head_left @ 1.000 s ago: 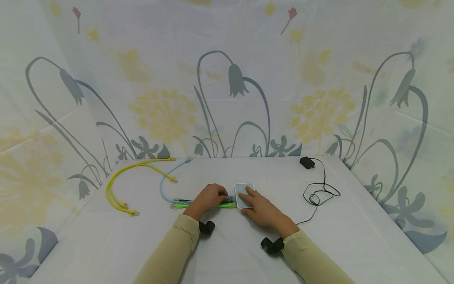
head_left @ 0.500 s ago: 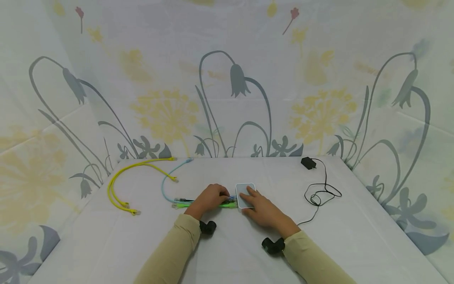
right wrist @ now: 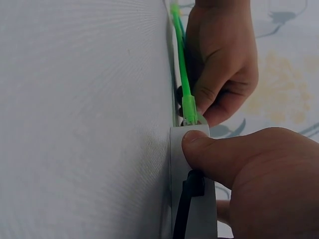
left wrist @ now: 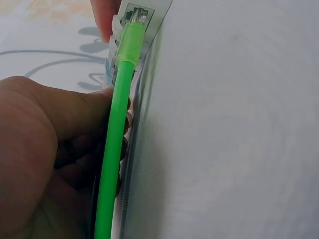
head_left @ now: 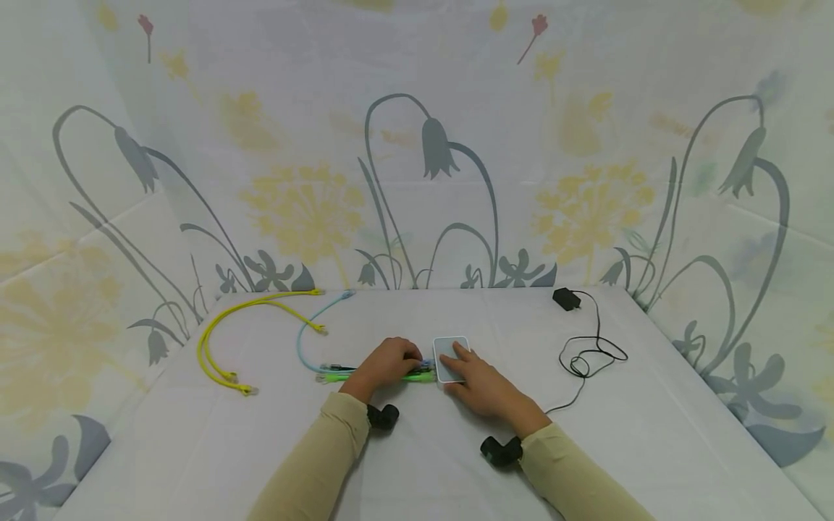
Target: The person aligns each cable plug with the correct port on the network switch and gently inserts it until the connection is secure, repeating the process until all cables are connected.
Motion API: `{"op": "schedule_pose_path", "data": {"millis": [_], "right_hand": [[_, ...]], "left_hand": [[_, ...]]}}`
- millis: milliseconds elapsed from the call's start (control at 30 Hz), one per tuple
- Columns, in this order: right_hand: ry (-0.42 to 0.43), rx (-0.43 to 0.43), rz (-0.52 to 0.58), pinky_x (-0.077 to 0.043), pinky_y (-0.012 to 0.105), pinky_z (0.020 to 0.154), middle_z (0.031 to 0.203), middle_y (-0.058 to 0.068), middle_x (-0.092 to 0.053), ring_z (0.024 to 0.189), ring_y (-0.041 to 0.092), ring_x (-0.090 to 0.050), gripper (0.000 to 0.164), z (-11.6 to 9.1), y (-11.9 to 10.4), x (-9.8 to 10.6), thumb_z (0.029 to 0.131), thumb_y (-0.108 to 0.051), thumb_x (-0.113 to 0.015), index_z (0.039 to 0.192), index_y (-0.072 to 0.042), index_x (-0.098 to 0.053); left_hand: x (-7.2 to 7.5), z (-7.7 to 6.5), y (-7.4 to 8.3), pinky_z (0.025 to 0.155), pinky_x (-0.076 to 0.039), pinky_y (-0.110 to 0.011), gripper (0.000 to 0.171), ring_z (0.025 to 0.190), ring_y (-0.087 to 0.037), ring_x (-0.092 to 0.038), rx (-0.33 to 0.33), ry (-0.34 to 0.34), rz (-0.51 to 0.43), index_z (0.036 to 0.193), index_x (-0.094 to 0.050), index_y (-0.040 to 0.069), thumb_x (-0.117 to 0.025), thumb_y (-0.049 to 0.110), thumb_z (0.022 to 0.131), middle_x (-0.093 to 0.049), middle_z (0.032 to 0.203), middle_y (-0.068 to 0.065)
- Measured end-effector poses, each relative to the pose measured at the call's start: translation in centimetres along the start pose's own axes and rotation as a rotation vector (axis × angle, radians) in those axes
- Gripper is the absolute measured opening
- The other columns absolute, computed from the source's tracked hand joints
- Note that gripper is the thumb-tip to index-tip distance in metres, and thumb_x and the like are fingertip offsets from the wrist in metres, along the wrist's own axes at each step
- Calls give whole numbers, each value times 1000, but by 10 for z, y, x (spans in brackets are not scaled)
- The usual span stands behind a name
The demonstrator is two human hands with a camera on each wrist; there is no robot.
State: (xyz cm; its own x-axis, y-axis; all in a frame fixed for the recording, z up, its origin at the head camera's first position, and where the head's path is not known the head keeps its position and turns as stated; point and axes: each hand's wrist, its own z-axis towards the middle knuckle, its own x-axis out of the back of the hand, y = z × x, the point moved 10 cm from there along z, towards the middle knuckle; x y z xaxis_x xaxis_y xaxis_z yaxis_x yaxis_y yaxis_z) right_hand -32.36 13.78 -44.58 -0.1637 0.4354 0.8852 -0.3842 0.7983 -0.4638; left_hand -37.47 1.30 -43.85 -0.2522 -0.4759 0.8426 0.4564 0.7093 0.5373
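A small white network box (head_left: 444, 373) lies mid-table, several cables at its left side. My right hand (head_left: 487, 387) grips it, fingers on its top and thumb (right wrist: 199, 144) against the near side. My left hand (head_left: 386, 362) pinches the light blue network cable (head_left: 302, 346) close to the box; its fingertips are partly hidden. The blue plug (head_left: 426, 362) is at the box's left side, but I cannot tell how deep it sits. A green network cable (left wrist: 117, 109) has its clear plug (left wrist: 138, 17) in a port. A black cable (head_left: 334, 367) runs beside it.
Yellow network cables (head_left: 210, 333) curve across the table's left part. At the back right lies a black power adapter (head_left: 566, 299); its thin cord (head_left: 576, 367) loops toward my right wrist. A black power plug (right wrist: 197, 183) sits in the box's near side. A patterned cloth stands behind the table.
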Motion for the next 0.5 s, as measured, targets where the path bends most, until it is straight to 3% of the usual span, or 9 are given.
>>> {"op": "schedule_pose_path", "data": {"millis": [500], "right_hand": [[-7,-3,-12,-30,59,112,158,21,-24,142,47,-26,53,-2,-3,1,98,-31,-57,147,-14,-44]], "left_hand": [[0,2,0,85,-52,-37,13,93,-20,-63,0,9,-13,99,-73,7,-62,12,94,-70,98,-5]]}}
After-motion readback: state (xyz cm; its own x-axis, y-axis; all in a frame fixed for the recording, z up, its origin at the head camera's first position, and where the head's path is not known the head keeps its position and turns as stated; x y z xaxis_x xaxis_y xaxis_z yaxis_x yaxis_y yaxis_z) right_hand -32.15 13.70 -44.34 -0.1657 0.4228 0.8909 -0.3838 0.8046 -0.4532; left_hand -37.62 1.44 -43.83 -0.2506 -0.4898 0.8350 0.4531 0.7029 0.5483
